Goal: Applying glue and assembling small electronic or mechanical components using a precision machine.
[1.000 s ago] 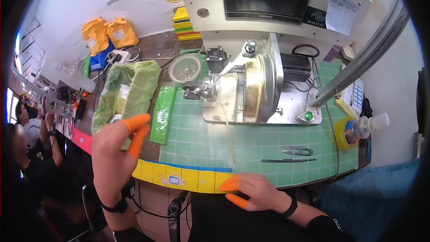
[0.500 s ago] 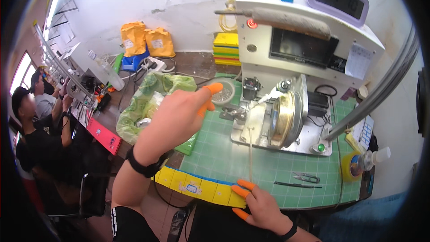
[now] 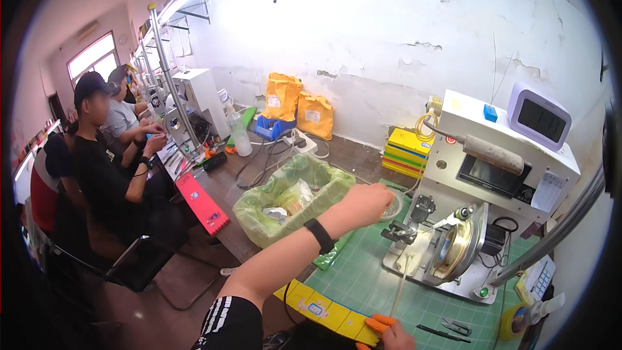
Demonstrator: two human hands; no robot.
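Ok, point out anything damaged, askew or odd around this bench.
The white wall behind the winding machine is cracked, with peeling paint patches. A green plastic bag lies slumped open on the bench, crumpled. Nothing looks spilled; the left hand reaches over a small dish.

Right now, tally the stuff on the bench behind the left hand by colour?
Orange bags: 2
Green bag: 1
Blue bin: 1
Clear bottle: 1
Total: 5

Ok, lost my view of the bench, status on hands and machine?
Left hand out at small dish beside winding machine. Right hand low at mat edge. Grips unclear.
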